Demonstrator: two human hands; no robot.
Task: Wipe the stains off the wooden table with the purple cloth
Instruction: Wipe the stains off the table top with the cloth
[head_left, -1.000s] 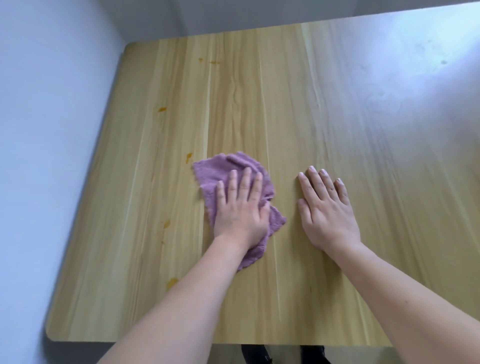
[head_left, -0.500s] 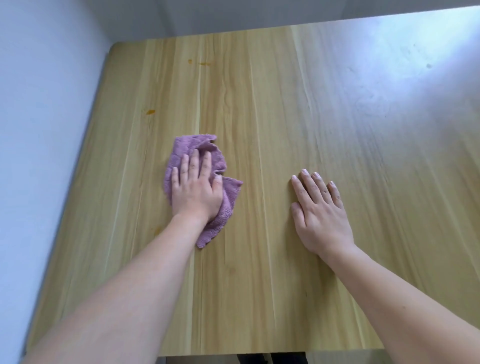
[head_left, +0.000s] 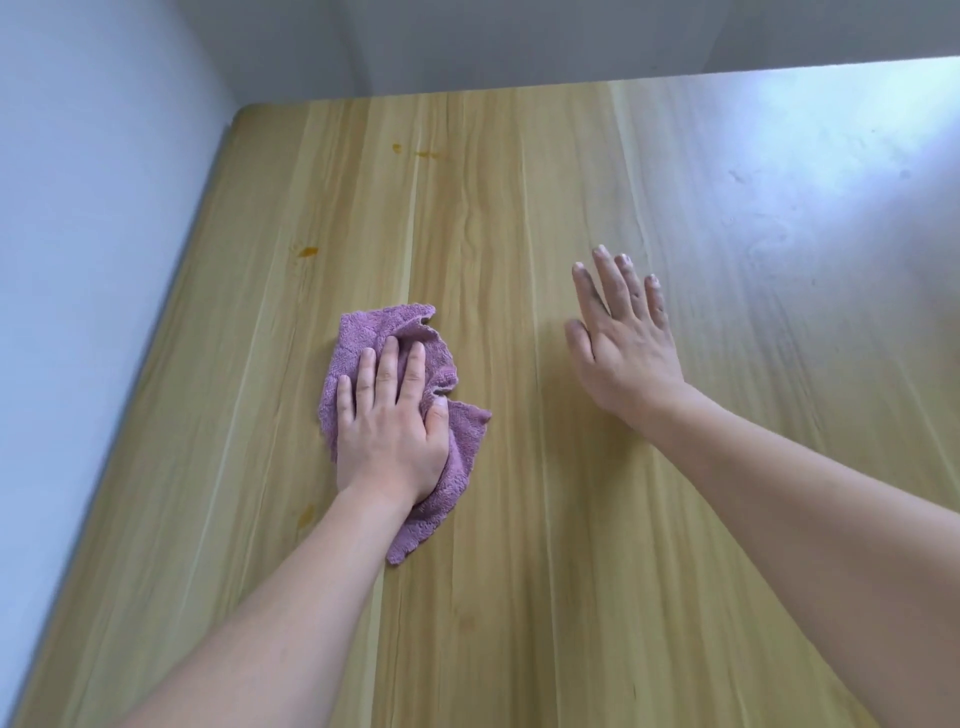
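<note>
The pale wooden table (head_left: 519, 218) fills the corner by the walls. A crumpled purple cloth (head_left: 363, 332) lies left of centre under the left hand (head_left: 387, 431), fingers (head_left: 387, 364) straight, pressing flat. The right hand (head_left: 623, 353) is blurred – fingers spread. Small orange stains (head_left: 306, 251) dot the wood beyond the cloth – one more beside the left wrist.

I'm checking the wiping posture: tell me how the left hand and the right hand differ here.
The left hand lies on the purple cloth with fingers close together; the right hand touches no cloth and its fingers are spread. The left looks sharp, the right blurred. Both are open, palm down over the wooden table.
</note>
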